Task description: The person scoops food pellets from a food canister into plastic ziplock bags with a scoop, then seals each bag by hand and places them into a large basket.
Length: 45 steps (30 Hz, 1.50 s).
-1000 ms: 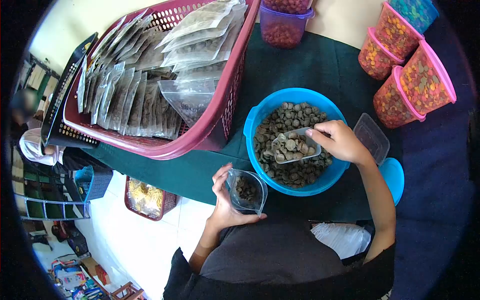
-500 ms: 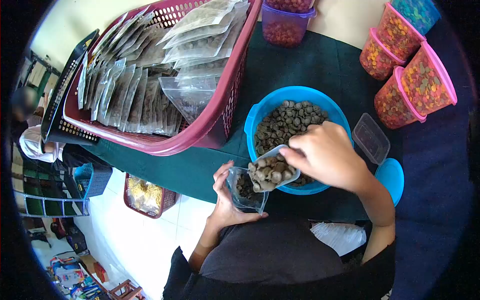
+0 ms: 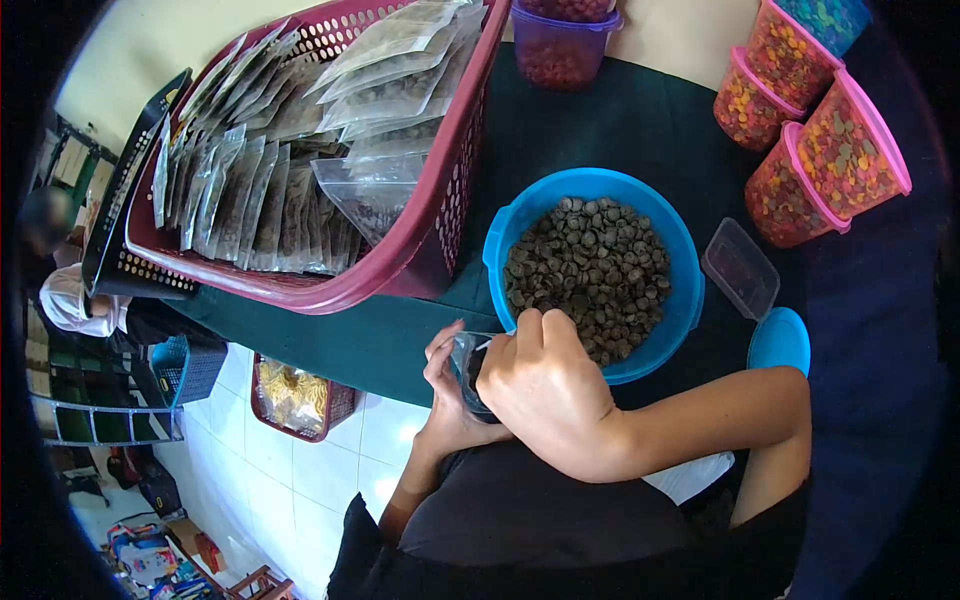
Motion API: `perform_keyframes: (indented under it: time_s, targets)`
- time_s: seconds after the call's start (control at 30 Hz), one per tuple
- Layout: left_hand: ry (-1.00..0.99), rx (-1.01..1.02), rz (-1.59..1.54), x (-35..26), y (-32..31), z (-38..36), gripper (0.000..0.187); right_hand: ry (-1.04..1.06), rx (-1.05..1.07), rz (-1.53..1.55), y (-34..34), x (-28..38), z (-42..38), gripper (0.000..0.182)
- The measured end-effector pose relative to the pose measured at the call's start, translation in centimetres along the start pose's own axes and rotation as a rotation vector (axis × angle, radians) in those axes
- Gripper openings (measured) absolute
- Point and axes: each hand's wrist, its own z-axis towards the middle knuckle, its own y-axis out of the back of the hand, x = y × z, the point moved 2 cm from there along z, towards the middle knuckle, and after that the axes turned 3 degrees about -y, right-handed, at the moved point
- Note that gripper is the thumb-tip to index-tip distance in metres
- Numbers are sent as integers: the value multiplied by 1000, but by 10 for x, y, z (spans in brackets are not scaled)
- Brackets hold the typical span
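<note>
Clearly, the small clear bag [image 3: 466, 368] was the thing that needed care. It hung just in front of the person's body, at the near edge of the table [image 3: 600, 130], close beside the blue bowl [image 3: 690, 290] full of brown round pieces [image 3: 590, 270]. The left hand [image 3: 447, 400] was curled around the bag from the outer side, with the thumb and fingers holding its mouth apart. The right hand [image 3: 545, 390] was closed like a fist above the opening and covered most of it; I think it gripped a small scoop, but I could not see the scoop itself.

To my judgement the bag was thin, soft plastic, light and a little slippery, and it would collapse if the mouth was let go. The best grip seemed to be at the upper rim, with some support under the bottom as it got heavier. The pieces looked hard and dry, so they would pour easily and could roll away.

Behind, a red basket [image 3: 420, 270] held many filled bags [image 3: 250, 190], and jars [image 3: 830, 150] with colourful contents stood at the far right.
</note>
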Motion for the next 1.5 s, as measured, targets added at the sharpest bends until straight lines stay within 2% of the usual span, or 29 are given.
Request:
perform_keyframes:
  time_s: [0.1,0.2,0.27,0.33,0.4,0.5,0.6,0.67,0.73,0.77,0.83,0.87,0.9,0.93,1.0,1.07,1.13,1.2,1.23,1.27,1.33,1.37,1.4,1.47,1.5]
  targets:
    - [-46,-36,-113,2,-1,1,119,110,44,80,-1,-7,-5,9]
    - [-60,-30,-121,2,-2,2,120,62,46,130,4,-17,-9,9]
    - [-54,-41,-107,-1,0,3,121,-40,46,133,14,-31,-11,16]
    - [-26,-15,-144,-1,2,2,122,-167,-13,126,11,-50,-13,12]
    - [-25,-16,-155,3,2,1,123,-285,-43,121,3,-75,-16,18]
    - [-19,-2,-222,8,-1,-1,123,-447,31,229,-31,-107,-23,27]
    - [-41,1,-227,7,-1,-1,123,-497,58,300,-67,-115,-35,27]
    - [-36,9,-217,7,0,-1,123,-504,15,369,-74,-112,-43,22]
    - [-29,15,-204,7,1,-2,123,-406,-346,371,-54,-103,-48,18]
    - [-34,10,-210,7,1,-2,124,-436,-368,481,-41,-96,-54,15]
    - [-36,3,-214,6,0,-3,124,-529,-290,960,-22,-78,-75,13]
    - [-34,-1,-210,6,0,-3,124,-424,-219,1155,-17,-70,-85,13]
    - [-32,-3,-206,6,0,-3,124,-358,-16,1315,-12,-60,-93,16]
    - [-32,3,-206,7,-1,-3,124,-350,360,1506,-18,-50,-100,27]
    - [-38,8,-199,8,-3,-4,127,-245,592,1494,-53,-26,-108,45]
    - [-35,19,-206,6,-3,-4,127,-249,286,1340,-91,4,-109,63]
    - [-28,20,-204,5,-1,-9,127,-357,211,1328,-105,26,-98,81]
    - [185,-89,-368,10,-1,-20,124,-436,38,1352,-117,44,-90,84]
    - [161,-163,-403,10,-2,-23,108,-433,34,1356,-119,53,-86,84]
    - [159,-161,-399,10,-3,-26,108,-515,-7,1377,-121,60,-82,85]
    - [431,-339,-416,14,-1,-37,86,-599,-53,1393,-124,71,-77,85]
    - [522,-354,-397,19,-1,-43,68,-630,-103,1443,-127,76,-74,84]
    - [517,-355,-396,20,1,-44,68,-658,-153,1493,-128,78,-72,82]
    - [801,-453,-582,27,4,-51,63,-686,-189,1504,-128,83,-71,77]
    - [842,-463,-617,34,5,-54,59,-730,-187,1552,-133,85,-71,73]
